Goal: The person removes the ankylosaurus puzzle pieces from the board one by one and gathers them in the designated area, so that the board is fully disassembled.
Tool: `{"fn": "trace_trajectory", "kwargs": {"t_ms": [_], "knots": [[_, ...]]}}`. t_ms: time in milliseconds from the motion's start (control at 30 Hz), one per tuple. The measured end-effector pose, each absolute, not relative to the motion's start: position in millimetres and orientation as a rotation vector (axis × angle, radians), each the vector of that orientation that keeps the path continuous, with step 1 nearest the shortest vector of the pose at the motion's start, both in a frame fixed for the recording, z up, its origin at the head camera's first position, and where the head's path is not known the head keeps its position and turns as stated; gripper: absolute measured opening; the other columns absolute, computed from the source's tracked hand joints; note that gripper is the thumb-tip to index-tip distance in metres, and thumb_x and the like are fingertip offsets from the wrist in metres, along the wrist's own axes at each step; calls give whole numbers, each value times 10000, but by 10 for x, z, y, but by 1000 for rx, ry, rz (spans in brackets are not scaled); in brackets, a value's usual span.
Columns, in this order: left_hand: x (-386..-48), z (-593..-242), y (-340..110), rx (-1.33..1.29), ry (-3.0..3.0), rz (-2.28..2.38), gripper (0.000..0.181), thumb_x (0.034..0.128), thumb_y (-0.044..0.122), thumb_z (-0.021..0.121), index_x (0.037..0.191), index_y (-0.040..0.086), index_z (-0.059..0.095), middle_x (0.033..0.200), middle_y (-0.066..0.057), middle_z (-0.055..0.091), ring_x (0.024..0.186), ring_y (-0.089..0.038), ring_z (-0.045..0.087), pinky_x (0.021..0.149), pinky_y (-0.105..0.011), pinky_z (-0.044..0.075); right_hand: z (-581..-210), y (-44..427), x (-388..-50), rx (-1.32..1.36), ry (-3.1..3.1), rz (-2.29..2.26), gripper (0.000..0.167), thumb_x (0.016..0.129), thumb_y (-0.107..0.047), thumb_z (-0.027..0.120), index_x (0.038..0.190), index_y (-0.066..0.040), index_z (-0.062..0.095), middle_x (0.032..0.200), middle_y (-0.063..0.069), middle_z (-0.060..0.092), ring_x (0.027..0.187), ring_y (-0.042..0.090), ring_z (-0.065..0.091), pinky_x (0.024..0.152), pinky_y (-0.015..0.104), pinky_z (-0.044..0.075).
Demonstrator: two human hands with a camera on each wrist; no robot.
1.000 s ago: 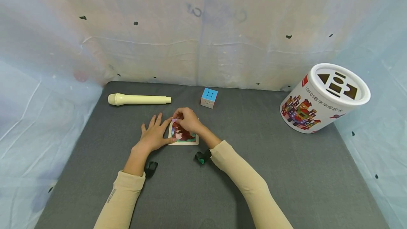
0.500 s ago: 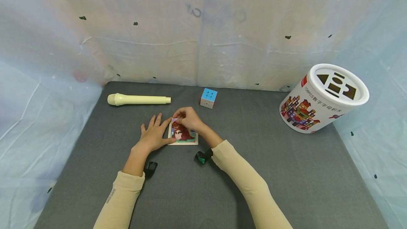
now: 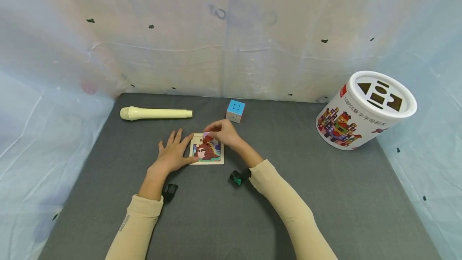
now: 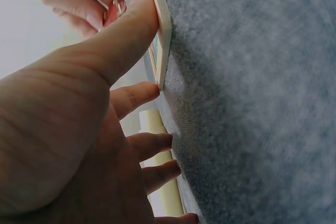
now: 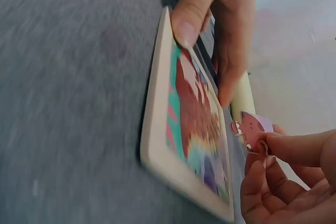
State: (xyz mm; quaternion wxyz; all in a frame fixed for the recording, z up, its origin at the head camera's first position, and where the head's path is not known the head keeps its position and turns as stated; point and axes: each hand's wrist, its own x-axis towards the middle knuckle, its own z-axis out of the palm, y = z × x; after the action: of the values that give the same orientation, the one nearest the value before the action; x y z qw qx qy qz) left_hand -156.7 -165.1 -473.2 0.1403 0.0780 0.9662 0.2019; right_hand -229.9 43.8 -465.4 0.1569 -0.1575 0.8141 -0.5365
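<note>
A small jigsaw puzzle board [image 3: 206, 163] with a pale frame and a red-brown dinosaur picture lies flat on the grey table. My left hand [image 3: 169, 156] is spread at its left side, thumb resting on the lower left of the board and index fingertip at the upper left corner. Over the top of the board, my right hand [image 3: 225, 133] pinches a puzzle piece [image 5: 252, 129] between thumb and fingers. That piece shows part of a red face with a pink-purple patch, and it is lifted off the board. A bare pale area shows in the board's upper left.
Behind the left hand lies a pale yellow toy microphone [image 3: 157, 113]. A puzzle cube [image 3: 236, 110] with a blue top stands just behind the right hand. At the far right is a large white building-block tub [image 3: 346, 119] with a shape-slotted lid. Plastic sheeting [image 3: 260, 67] rises behind the table.
My right hand has moved right and slightly up with the puzzle piece, which has come away from the board's upper left. My left hand has stayed in place on the board.
</note>
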Motion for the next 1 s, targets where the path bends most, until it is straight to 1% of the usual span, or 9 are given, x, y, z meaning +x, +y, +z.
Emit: {"fn": "trace_trajectory", "kwargs": {"t_ms": [133, 233, 333, 433, 500, 767, 867, 1000], "knots": [[-1565, -4727, -1659, 219, 2791, 579, 919, 881, 486, 734, 1592, 141, 265, 1632, -269, 57, 1484, -492, 2, 1061, -788, 17, -4662, 583, -2320, -409, 2340, -1553, 154, 952, -9, 653, 1064, 27, 752, 1014, 147, 731, 821, 209, 682, 727, 363, 569], [-1561, -4727, -1658, 220, 2791, 585, 923, 877, 486, 738, 1591, 139, 266, 1631, -271, 60, 1484, -492, 3, 1061, -788, 17, -4664, 704, -2325, -381, 2362, -1558, 152, 950, -15, 659, 1063, 22, 753, 1016, 151, 728, 822, 228, 676, 737, 418, 563], [-1559, -4727, -1659, 226, 2792, 592, 922, 876, 478, 742, 1590, 136, 269, 1630, -273, 61, 1484, -492, 5, 1061, -789, 17, -4665, 831, -2317, -361, 2392, -1553, 154, 945, -6, 661, 1065, 24, 753, 1016, 155, 724, 823, 259, 673, 738, 429, 558], [-1556, -4727, -1663, 231, 2796, 595, 917, 877, 473, 743, 1588, 131, 274, 1628, -277, 66, 1483, -495, 9, 1060, -789, 18, -4676, 948, -2303, -337, 2406, -1547, 157, 940, 7, 660, 1068, 36, 748, 1005, 167, 717, 816, 287, 670, 728, 415, 555], [-1557, -4728, -1665, 236, 2799, 596, 914, 878, 473, 741, 1586, 128, 278, 1627, -280, 71, 1481, -498, 14, 1060, -790, 20, -4688, 1011, -2297, -325, 2414, -1543, 158, 938, 15, 660, 1068, 42, 745, 1002, 173, 715, 803, 282, 665, 712, 393, 551], [-1564, -4740, -1665, 245, 2805, 596, 911, 881, 477, 735, 1585, 124, 277, 1625, -284, 72, 1480, -502, 17, 1060, -790, 25, -4723, 1121, -2307, -321, 2441, -1528, 144, 922, 46, 664, 1040, 58, 745, 956, 171, 720, 729, 148, 622, 623, 262, 505], [-1564, -4746, -1660, 242, 2804, 592, 913, 880, 482, 735, 1585, 126, 278, 1626, -283, 73, 1480, -501, 17, 1061, -789, 24, -4733, 1127, -2311, -323, 2438, -1524, 143, 912, 58, 668, 1034, 61, 744, 940, 172, 719, 729, 148, 620, 617, 248, 494], [-1564, -4750, -1655, 242, 2801, 596, 909, 881, 475, 736, 1585, 125, 278, 1626, -283, 73, 1481, -500, 15, 1059, -790, 19, -4762, 1137, -2309, -380, 2465, -1485, 164, 895, 76, 675, 1044, 56, 740, 964, 167, 714, 764, 171, 616, 635, 245, 483]]}}
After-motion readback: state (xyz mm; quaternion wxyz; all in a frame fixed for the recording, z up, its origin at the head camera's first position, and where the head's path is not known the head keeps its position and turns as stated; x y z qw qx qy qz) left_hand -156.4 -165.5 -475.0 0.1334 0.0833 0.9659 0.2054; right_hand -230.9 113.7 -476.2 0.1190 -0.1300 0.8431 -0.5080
